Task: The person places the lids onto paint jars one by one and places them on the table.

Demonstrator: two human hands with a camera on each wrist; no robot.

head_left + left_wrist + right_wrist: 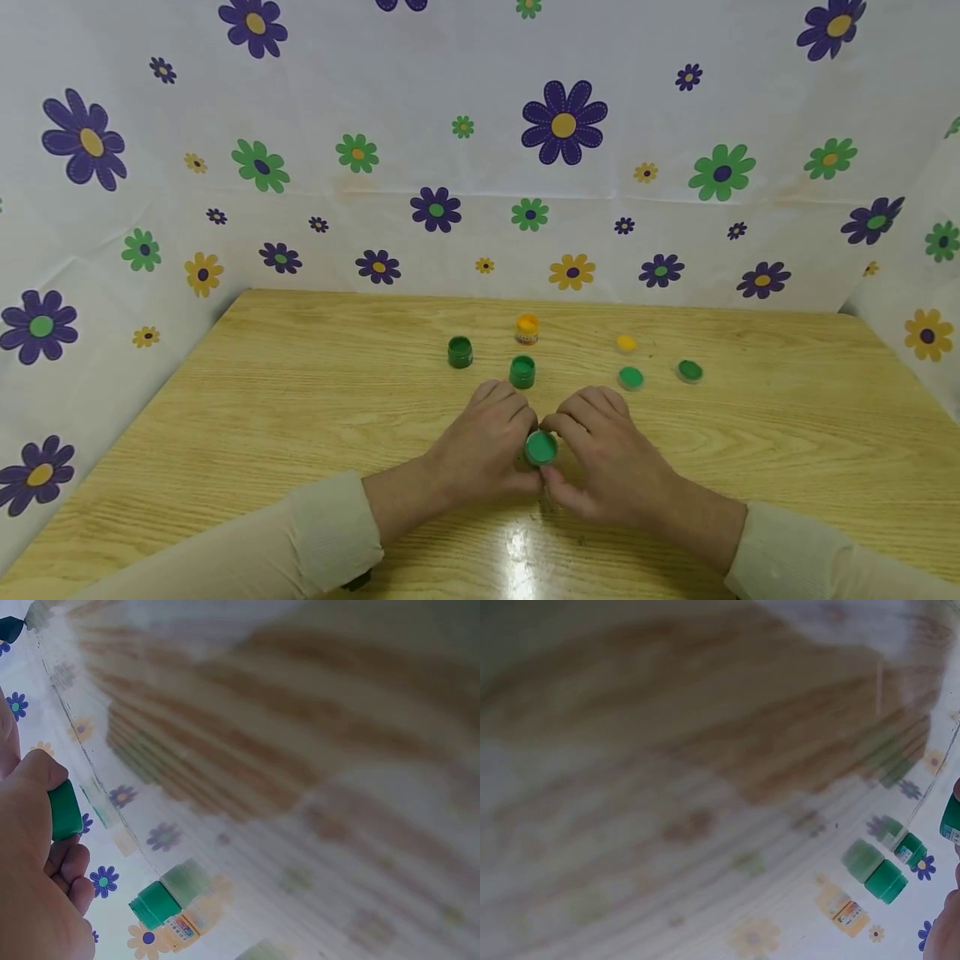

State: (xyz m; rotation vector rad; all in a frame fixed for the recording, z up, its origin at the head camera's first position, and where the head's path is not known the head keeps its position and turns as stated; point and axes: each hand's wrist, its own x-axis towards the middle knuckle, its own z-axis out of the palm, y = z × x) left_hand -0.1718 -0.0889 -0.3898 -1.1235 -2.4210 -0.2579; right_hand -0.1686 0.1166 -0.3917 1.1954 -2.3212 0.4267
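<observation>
A small green jar [541, 448] with a green top stands between both hands near the middle of the table. The left hand [483, 442] grips its left side, fingers curled at the back and thumb at the front. From the right, the fingers and thumb of the right hand [611, 458] pinch it. In the left wrist view the green jar [66, 810] shows between thumb and fingers of the left hand [34, 855]. The right wrist view has the jar [951, 820] at its right edge, beside part of the right hand [943, 930].
Uncapped jars stand behind the hands: dark green [461, 352], green [522, 372] and yellow [527, 329]. To their right lie a yellow lid [626, 343], a green lid [631, 378] and a dark green lid [689, 371]. A flowered cloth [480, 167] rises behind the wooden table [300, 375].
</observation>
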